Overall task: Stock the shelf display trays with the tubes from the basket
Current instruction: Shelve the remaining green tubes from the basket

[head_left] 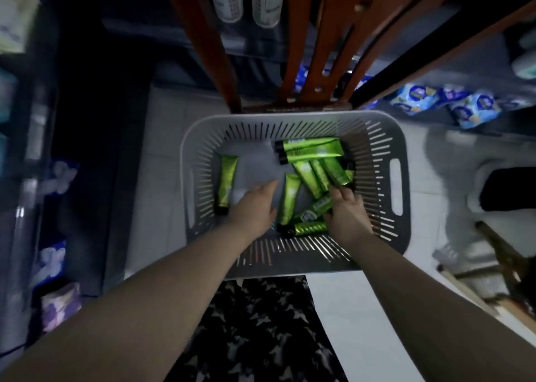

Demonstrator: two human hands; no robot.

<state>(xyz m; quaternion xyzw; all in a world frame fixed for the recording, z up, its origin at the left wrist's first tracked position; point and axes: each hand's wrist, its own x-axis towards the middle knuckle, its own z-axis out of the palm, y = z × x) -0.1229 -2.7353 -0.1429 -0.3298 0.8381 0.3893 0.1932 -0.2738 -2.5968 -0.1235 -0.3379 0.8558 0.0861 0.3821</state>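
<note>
Tubes [311, 149] mostly by basket [261, 118] rt wall

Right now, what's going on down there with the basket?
A person is reaching both hands into a grey basket on the floor that holds green tubes. The left hand is open over the basket's bare bottom, near a lone tube. The right hand is down among the heaped tubes; whether it grips one is unclear.
</note>
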